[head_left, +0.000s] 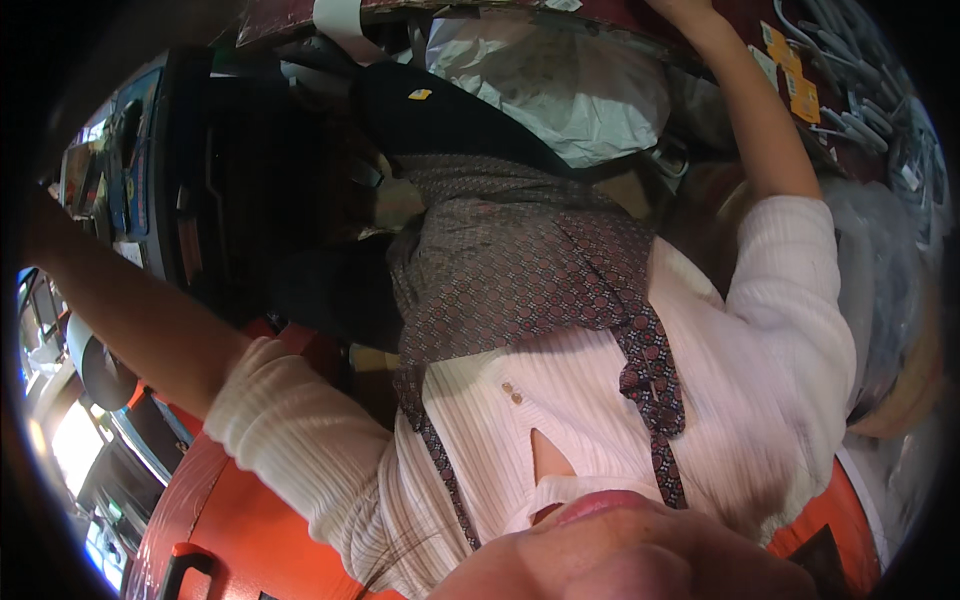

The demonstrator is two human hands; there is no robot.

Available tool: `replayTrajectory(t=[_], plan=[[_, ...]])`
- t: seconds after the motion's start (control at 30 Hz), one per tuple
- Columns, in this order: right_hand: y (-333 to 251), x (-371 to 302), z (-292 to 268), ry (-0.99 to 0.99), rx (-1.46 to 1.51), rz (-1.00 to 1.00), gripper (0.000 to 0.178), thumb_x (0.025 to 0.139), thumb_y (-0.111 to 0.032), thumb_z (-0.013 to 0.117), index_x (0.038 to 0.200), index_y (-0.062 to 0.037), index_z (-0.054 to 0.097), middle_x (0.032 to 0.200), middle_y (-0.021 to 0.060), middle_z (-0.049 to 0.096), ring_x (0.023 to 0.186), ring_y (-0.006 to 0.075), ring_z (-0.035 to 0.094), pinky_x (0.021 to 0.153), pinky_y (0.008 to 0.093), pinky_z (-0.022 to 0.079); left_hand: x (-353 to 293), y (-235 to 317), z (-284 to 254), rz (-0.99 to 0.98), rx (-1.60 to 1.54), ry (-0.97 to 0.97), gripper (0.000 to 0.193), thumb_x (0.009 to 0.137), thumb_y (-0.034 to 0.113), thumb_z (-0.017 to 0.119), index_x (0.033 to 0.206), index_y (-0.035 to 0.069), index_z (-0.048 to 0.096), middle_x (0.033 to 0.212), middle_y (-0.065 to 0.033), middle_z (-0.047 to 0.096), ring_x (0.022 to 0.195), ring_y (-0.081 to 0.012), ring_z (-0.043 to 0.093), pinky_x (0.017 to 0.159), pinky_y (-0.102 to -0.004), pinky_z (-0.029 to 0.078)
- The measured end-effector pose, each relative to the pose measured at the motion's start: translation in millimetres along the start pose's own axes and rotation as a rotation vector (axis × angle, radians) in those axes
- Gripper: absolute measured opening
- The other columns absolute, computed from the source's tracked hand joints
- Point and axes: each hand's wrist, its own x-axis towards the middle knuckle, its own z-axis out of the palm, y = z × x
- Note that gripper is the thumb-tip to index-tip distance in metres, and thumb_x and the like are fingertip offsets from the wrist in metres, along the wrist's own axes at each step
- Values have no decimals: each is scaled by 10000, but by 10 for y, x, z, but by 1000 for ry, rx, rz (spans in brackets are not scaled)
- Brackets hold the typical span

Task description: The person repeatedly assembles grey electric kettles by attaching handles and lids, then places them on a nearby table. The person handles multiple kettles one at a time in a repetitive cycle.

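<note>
My left arm reaches out to the far left, and my left hand (38, 222) sits in the dark rim beside a dark blue rack-like unit (145, 150). Its fingers are lost in shadow, so what it holds or touches does not show. Ahead, my right hand (684, 8) is at the dark red tabletop (600, 12), cut off by the upper edge. Only its wrist side shows; the fingers are out of the picture. Yellow labels (790, 75) and a heap of grey-white looped pieces (865, 85), perhaps cables, lie to its right.
A crumpled white plastic bag (560, 90) hangs under the table edge, above my lap. A patterned apron (520, 260) covers my lap. I sit on an orange-red chair (265, 525) partly wrapped in clear plastic. Clear plastic wrapping (880, 270) bulges at the right.
</note>
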Motion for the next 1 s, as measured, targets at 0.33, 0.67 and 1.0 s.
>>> replayTrajectory(t=[0.33,0.67,1.0], plan=[[-759,-1258,1470,-724,349,-15,252,912,-265,629,1024,-50,701,1042,155,703,958,341,685,818,474,546,-925,167,-1011,107,-610,654,232,845,234,765,735,59,661,1082,-178,669,1026,-334,674,878,-455,560],[-398,-1509,2503,-899,332,60,271,938,-230,540,1092,-54,678,1139,230,665,1071,395,644,920,481,501,-2773,1010,-458,-24,-772,-151,278,596,26,877,640,27,602,1239,-219,625,1194,-392,598,973,-454,511],[-209,-1316,1694,-424,211,182,245,900,-310,642,892,-81,730,976,152,702,942,371,672,829,457,528,-2455,1388,-310,269,-941,-213,285,592,0,861,625,6,577,1282,-200,618,1181,-342,629,965,-404,526]])
